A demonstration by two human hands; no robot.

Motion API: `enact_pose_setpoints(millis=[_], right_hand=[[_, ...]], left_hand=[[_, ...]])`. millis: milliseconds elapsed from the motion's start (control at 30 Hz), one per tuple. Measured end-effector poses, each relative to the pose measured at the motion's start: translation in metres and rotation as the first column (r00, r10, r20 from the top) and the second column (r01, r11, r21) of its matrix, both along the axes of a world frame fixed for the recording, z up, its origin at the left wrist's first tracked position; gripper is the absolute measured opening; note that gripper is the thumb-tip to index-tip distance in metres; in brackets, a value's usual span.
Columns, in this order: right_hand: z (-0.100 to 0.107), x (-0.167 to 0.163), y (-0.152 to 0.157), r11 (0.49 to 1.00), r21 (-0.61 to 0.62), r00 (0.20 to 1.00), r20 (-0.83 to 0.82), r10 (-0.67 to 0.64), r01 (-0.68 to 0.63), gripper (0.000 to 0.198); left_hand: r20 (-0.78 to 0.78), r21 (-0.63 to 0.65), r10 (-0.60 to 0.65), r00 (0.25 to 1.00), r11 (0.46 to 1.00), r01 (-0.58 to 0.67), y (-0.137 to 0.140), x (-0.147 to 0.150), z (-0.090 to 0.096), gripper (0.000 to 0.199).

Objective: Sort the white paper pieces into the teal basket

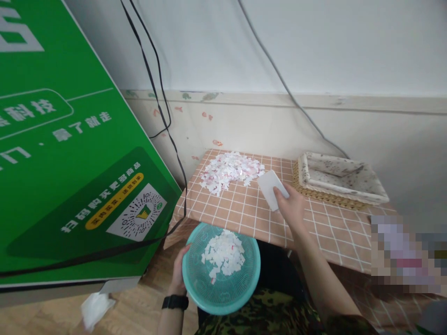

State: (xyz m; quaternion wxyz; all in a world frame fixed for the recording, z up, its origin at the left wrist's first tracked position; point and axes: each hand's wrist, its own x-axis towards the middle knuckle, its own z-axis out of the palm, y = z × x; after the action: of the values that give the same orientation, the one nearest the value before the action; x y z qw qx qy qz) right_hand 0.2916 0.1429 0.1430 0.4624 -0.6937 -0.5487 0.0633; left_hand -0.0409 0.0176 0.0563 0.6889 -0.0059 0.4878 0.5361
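My left hand (179,269) grips the left rim of a round turquoise plastic basket (223,302), held just below the table's front edge. Inside that basket lies a heap of small white paper scraps (225,253). Over the tabletop, my right hand (291,204) is closed on a flat white card (270,188), thumb on top. Left of the card, a larger pile of paper scraps (230,170), white with some pink, is spread on the checked cloth. The fingers beneath the card are hidden.
A brown checked cloth (240,211) covers the table. A lined wicker basket (342,181) stands at the back right against the wall. A green panel (87,153) rises at the left, with a black cable (167,132) hanging beside it. White plastic (96,309) lies on the floor.
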Motion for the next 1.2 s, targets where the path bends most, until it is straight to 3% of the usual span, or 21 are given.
enact_pose_setpoints(millis=[100, 467, 733, 967, 1200], right_hand=[[0.005, -0.019, 0.009, 0.998, 0.039, 0.999, 0.000, 0.054, -0.054, 0.042], [-0.001, -0.054, 0.039, 0.986, 0.045, 0.972, 0.168, -0.167, 0.162, 0.046], [-0.017, -0.063, 0.046, 0.998, 0.029, 0.986, 0.160, -0.051, 0.047, 0.047], [-0.013, -0.062, 0.042, 0.990, 0.097, 0.994, 0.030, 0.102, -0.105, 0.044], [-0.009, -0.055, 0.039, 0.990, 0.138, 1.000, -0.026, 0.003, 0.000, 0.041]], left_hand=[[0.020, 0.026, -0.045, 0.999, 0.999, 0.044, 0.000, 0.008, -0.012, 0.017], [-0.023, 0.050, -0.126, 0.992, 0.991, 0.127, -0.008, 0.025, -0.057, 0.019], [-0.034, 0.027, -0.043, 0.998, 0.999, 0.044, -0.011, 0.010, -0.067, 0.015], [0.000, 0.017, -0.001, 1.000, 1.000, 0.001, -0.008, 0.004, -0.082, 0.021], [0.006, 0.045, 0.031, 0.999, 0.998, -0.032, -0.006, 0.003, -0.083, 0.022]])
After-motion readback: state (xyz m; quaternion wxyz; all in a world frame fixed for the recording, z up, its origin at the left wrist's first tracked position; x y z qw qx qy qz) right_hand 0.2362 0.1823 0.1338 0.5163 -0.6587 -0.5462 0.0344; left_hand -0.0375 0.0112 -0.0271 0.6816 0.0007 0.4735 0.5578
